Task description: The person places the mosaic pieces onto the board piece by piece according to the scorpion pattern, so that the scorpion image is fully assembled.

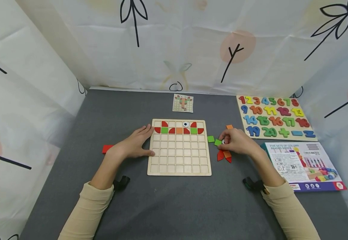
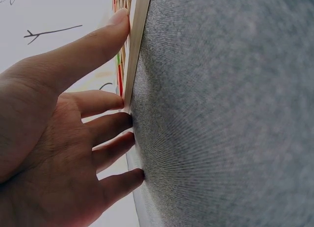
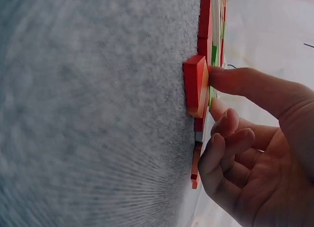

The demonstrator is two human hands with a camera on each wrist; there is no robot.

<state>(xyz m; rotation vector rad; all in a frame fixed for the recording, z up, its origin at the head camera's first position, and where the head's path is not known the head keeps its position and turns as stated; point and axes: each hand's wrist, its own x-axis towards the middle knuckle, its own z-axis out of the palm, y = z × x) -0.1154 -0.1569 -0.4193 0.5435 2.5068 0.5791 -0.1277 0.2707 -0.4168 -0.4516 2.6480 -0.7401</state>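
A square wooden grid board (image 1: pixel 179 160) lies mid-table, its top rows partly filled with red, green and orange pieces and a round eye piece (image 1: pixel 186 124). My left hand (image 1: pixel 133 143) rests along its left edge with fingers spread. In the left wrist view the thumb (image 2: pixel 93 53) touches the board's side. To the right of the board, my right hand (image 1: pixel 238 141) pinches a green square tile (image 1: pixel 217 142) between thumb and index finger. A white piece (image 1: pixel 223 141) shows partly under those fingers. Red pieces (image 1: pixel 220 155) and an orange tile (image 1: pixel 227 154) lie just below the hand.
Another green tile (image 1: pixel 211 139) sits by the board's right edge, and an orange tile (image 1: pixel 229 126) beyond the right hand. Red pieces (image 1: pixel 106 148) lie left. A pattern card (image 1: pixel 183 103) is at the back. Rightward are a number puzzle (image 1: pixel 256 115) and a printed box (image 1: pixel 285 166).
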